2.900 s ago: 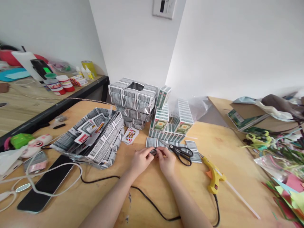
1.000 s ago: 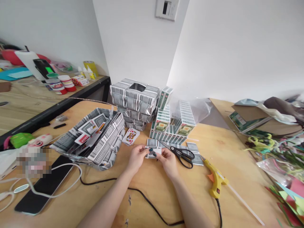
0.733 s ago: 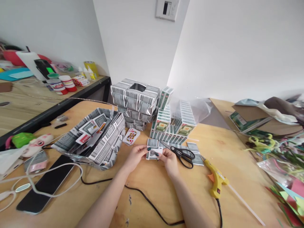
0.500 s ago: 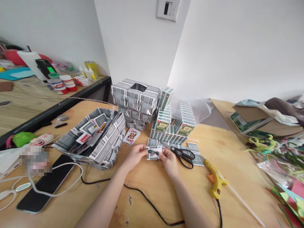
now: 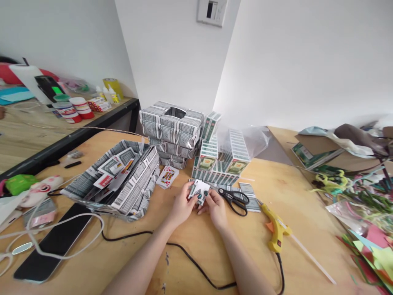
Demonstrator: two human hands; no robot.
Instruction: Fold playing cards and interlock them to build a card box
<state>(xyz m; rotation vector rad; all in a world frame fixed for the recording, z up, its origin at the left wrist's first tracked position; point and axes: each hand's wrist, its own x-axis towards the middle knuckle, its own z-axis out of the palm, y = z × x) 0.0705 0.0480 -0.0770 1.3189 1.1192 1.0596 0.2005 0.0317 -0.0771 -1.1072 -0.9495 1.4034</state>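
Both my hands meet at the middle of the wooden table (image 5: 307, 196) and pinch a folded playing card (image 5: 199, 189). My left hand (image 5: 182, 205) grips its left side, thumb on top. My right hand (image 5: 215, 207) holds the right side with fingers curled. The card shows a white face and a grey patterned back and is tilted up off the table. Just beyond it lie flat patterned cards (image 5: 248, 189) and black scissors (image 5: 235, 198).
A tray built from cards (image 5: 123, 180) sits to the left, a stacked card box (image 5: 172, 129) and card packs (image 5: 221, 159) behind. A yellow glue gun (image 5: 275, 229) lies right, its black cord (image 5: 190, 258) crossing the front. A dark tablet (image 5: 49, 246) lies at the left; paper scraps (image 5: 362, 205) crowd the right edge.
The card was held flat between my hands; it is now folded and turned up on edge, and my hands have closed in tighter around it.
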